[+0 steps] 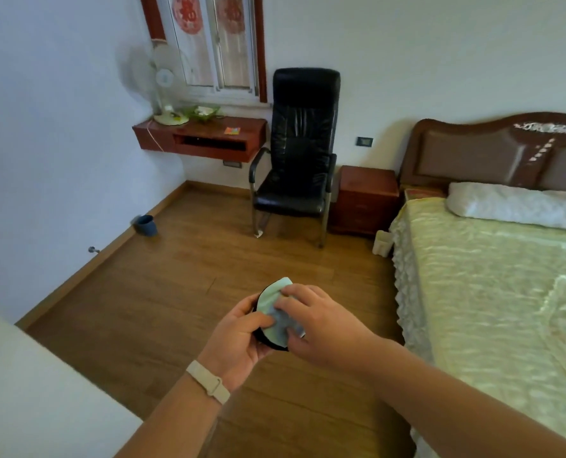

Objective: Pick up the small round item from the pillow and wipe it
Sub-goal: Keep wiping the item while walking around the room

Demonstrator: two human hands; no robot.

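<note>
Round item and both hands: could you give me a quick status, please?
Left hand grips round item. Right hand presses cloth on it. Nothing obstructing.

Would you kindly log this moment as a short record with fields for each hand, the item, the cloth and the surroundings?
left hand: left hand, beige wristband, holds small round black item from below
right hand: right hand presses pale green cloth onto the item
item: mostly covered by cloth, only its dark rim shows
place: above brown wooden floor, beside bed with pale green cover
pillow: white pillow lies at the headboard
stage: wiping
</note>
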